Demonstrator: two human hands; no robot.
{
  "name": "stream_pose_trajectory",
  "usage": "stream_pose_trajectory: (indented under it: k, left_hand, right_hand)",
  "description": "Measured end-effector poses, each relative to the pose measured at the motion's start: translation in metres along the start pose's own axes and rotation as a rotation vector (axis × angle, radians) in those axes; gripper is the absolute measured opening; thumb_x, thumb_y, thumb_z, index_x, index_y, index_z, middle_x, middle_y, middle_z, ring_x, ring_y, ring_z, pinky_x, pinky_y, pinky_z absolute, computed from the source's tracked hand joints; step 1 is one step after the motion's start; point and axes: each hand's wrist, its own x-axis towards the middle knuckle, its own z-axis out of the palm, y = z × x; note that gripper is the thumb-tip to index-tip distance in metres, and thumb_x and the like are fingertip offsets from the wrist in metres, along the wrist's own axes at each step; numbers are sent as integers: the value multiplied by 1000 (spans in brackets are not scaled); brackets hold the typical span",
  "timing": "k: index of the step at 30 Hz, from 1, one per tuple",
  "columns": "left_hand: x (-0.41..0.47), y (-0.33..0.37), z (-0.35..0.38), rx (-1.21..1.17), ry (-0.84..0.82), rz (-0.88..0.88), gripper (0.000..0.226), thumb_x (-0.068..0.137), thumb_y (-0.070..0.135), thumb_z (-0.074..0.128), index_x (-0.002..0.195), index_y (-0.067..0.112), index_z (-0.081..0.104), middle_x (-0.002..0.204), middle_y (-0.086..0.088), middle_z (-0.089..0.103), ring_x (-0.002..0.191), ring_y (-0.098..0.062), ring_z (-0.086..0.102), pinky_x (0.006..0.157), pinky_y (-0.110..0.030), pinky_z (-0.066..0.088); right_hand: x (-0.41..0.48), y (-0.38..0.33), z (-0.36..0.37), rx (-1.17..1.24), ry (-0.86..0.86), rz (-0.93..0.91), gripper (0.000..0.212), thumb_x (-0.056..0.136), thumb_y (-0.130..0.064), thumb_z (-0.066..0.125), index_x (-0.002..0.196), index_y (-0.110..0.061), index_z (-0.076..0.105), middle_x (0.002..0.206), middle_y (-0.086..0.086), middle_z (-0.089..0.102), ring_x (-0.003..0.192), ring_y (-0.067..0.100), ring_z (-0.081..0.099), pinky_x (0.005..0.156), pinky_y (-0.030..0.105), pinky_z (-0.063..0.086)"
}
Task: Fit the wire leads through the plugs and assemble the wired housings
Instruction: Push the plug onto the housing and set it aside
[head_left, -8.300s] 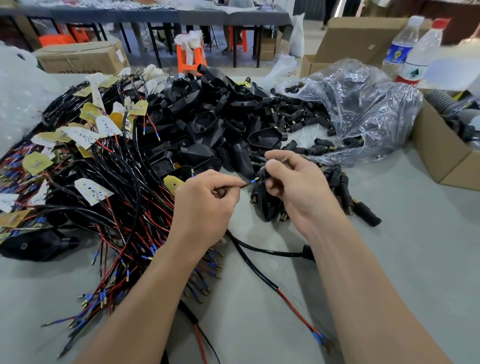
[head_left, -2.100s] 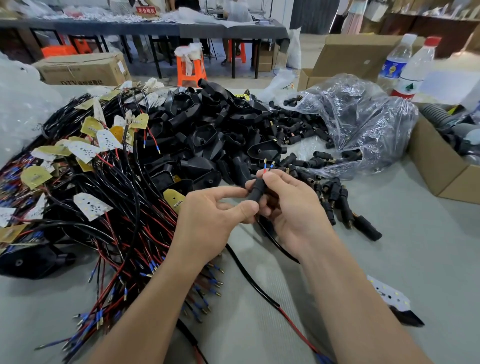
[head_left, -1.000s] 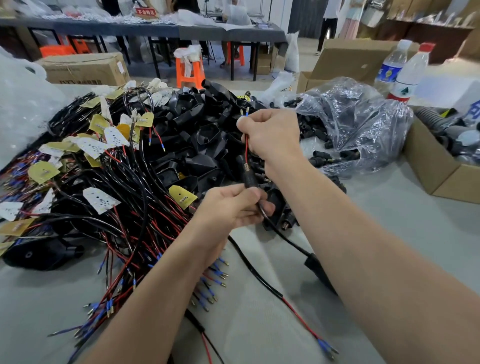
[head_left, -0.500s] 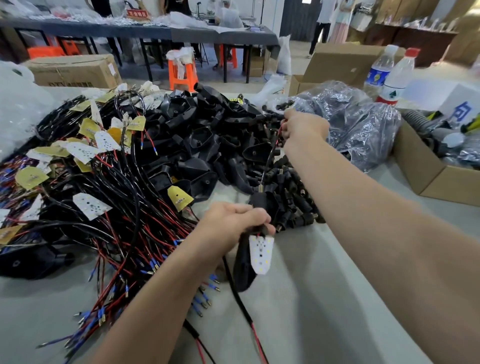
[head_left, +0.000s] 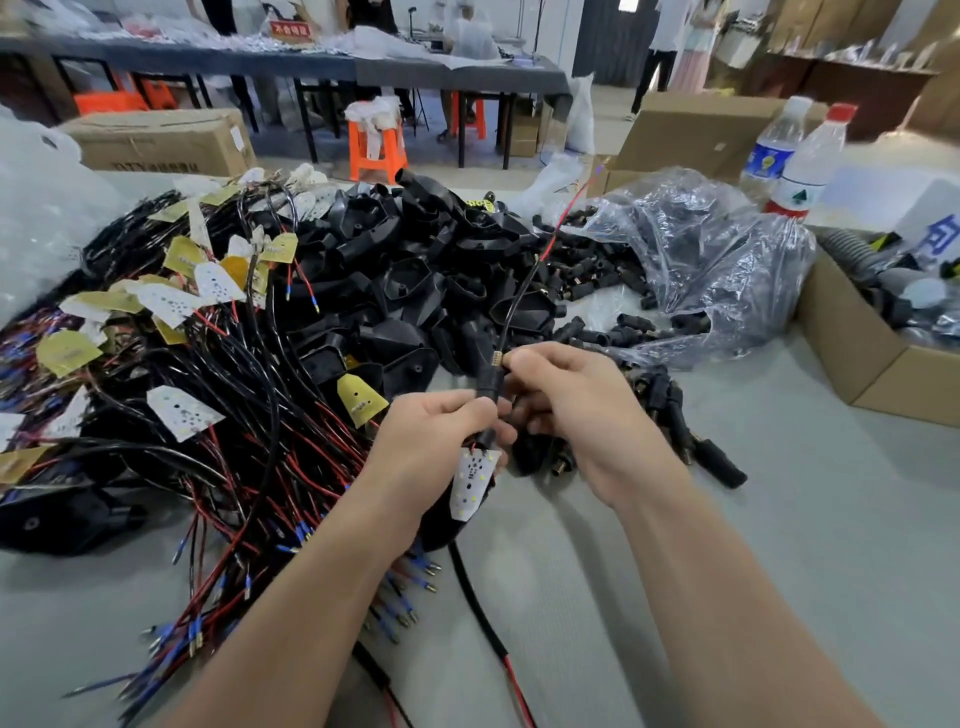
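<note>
My left hand (head_left: 434, 439) grips the lower end of a black plug (head_left: 488, 382), just above a small white LED board (head_left: 470, 480) that hangs from it. My right hand (head_left: 566, 395) pinches the plug's upper end beside its brass tip. A black cable (head_left: 517, 306) runs up out of the plug and ends in a red lead (head_left: 569, 208) that points up and right. Behind my hands lies a heap of black housings (head_left: 415, 280). Loose black plugs (head_left: 670, 400) lie to the right of my right hand.
A tangle of black and red wires with LED boards (head_left: 218, 364) covers the table's left side. A clear bag of plugs (head_left: 701, 249) sits at the back right, a cardboard box (head_left: 852, 343) beyond it. Two bottles (head_left: 800, 161) stand behind.
My right hand, which had pulled the lead far up and away, has come back down to the plug. The cable now stands free above the plug. My left hand keeps its hold.
</note>
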Motion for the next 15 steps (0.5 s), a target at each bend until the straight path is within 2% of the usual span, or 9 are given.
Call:
stream_pose_trajectory:
  k: [3, 6, 8, 10, 12, 15]
  left_hand:
    - [0, -5, -1, 232, 39, 127, 21, 91, 17, 69, 72, 14, 78, 72, -8, 75, 66, -15, 66, 70, -33, 54]
    - [-1, -8, -2, 131, 41, 122, 9, 88, 22, 74, 94, 26, 80, 88, -4, 80, 81, -13, 75, 86, -36, 58]
    - [2, -10, -6, 136, 5, 109, 44, 71, 32, 82, 114, 35, 70, 104, 9, 79, 100, -7, 74, 93, -33, 54]
    - [5, -11, -11, 231, -49, 118, 70, 58, 36, 83, 124, 44, 59, 118, 21, 72, 115, 0, 66, 100, -33, 52]
    - [6, -12, -15, 278, -78, 127, 75, 58, 28, 82, 125, 46, 55, 121, 23, 70, 120, 0, 63, 104, -38, 52]
    - [6, -13, -17, 218, -46, 127, 68, 62, 12, 79, 120, 41, 59, 116, 16, 74, 118, -4, 65, 102, -41, 53]
  right_hand:
    - [-13, 3, 8, 63, -92, -8, 13, 96, -8, 60, 97, -9, 73, 73, 7, 64, 62, 19, 57, 62, 32, 51]
    - [-13, 4, 8, 104, 20, -21, 14, 98, -4, 58, 92, -6, 71, 75, 4, 69, 63, 14, 57, 65, 29, 47]
    - [-11, 5, 4, 177, 79, 7, 14, 99, -5, 58, 90, -8, 68, 75, 5, 69, 59, 12, 55, 62, 26, 47]
    - [-9, 5, 1, 268, 115, 38, 12, 100, -5, 59, 89, -8, 64, 75, 8, 67, 56, 14, 55, 54, 22, 46]
    - [-8, 7, -1, 320, 121, 50, 12, 100, -4, 59, 89, -8, 63, 77, 10, 66, 56, 15, 56, 52, 22, 47]
    - [-7, 8, -4, 384, 106, 63, 12, 101, -3, 57, 91, -7, 62, 77, 10, 68, 57, 16, 58, 53, 22, 50]
